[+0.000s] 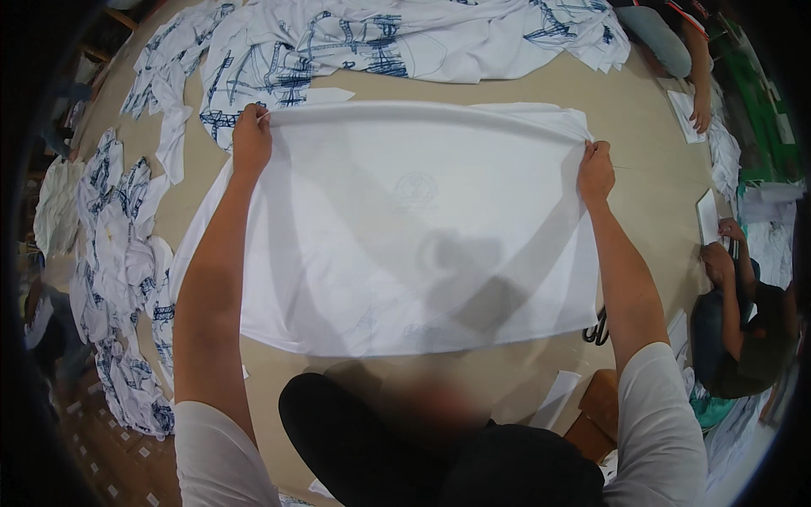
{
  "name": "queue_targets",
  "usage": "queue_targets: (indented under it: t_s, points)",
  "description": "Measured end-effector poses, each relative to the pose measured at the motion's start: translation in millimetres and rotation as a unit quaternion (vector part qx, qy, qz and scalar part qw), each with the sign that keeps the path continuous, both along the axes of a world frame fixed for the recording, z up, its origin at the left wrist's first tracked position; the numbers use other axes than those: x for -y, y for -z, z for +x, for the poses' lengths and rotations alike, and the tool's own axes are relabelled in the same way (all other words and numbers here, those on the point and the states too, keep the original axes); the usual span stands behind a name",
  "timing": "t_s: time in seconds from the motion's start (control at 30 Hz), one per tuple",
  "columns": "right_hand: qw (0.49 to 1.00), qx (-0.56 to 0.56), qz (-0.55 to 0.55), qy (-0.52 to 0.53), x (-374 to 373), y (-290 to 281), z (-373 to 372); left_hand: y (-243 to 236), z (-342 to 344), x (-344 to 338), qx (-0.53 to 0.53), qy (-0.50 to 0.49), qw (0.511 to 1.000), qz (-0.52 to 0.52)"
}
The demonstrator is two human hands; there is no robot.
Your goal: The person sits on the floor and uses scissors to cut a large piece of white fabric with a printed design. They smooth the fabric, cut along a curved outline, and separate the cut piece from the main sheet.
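- Tan, smooth work surface spreads under everything, with white cloth printed in blue heaped along its far side and a second blue-and-white heap at the left.
- Plain white cloth lies between the person's arms, in front of the knees, a faint round emblem near its middle.
- Left hand has its fingers closed on the far left corner, pinching the edge.
- Right hand grips the far right corner, fingers curled shut; the edge runs taut between the two.
- Spreading looks mostly done, I judge: the cloth is opened wide and nearly flat.
- Left undone, seemingly: the far edge is not released, and slack folds run beneath it. Both heaps lie crumpled.
- Dark-handled scissors rest unused beside the near right corner.
- Co-worker sits at the right, holding a white piece.
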State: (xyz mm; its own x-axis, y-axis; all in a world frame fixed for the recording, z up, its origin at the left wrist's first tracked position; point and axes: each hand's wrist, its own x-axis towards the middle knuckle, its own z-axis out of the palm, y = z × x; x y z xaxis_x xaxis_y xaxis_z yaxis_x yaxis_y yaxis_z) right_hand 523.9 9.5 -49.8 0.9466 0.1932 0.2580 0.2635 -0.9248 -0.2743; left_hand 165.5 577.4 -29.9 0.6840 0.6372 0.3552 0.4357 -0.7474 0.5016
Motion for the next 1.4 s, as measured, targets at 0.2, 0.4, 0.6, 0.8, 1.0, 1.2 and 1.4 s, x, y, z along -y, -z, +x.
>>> queue_targets:
  t_s: [0.2,0.4,0.6,0.8,1.0,1.2,1.4]
  points:
    - [0.998,0.023,0.047,0.037,43.9,-2.6,-21.5,2.0,-60.4,90.2,0.038,0.031,0.999,-0.022]
    - [0.994,-0.093,0.051,0.000,116.0,-9.6,-112.7,6.4,-263.5,173.9,-0.142,-0.292,0.941,0.093]
    - [0.987,-0.120,0.108,-0.024,141.8,-6.0,-110.1,20.7,-340.1,174.7,-0.199,-0.367,0.909,0.006]
    - [0.985,-0.075,0.155,-0.029,130.4,-4.4,-120.5,-2.1,-350.0,178.3,0.040,-0.359,0.931,-0.048]
    - [0.993,-0.054,0.093,-0.045,119.0,-1.4,-130.9,11.1,-407.2,185.2,0.177,-0.423,0.873,-0.166]
    - [0.993,-0.047,0.101,-0.049,123.6,-2.3,-137.9,34.3,-405.1,194.8,0.133,-0.423,0.866,-0.231]
    - [0.994,-0.052,0.096,-0.019,119.5,-4.8,-134.3,9.6,-329.8,166.4,-0.030,-0.243,0.968,0.062]
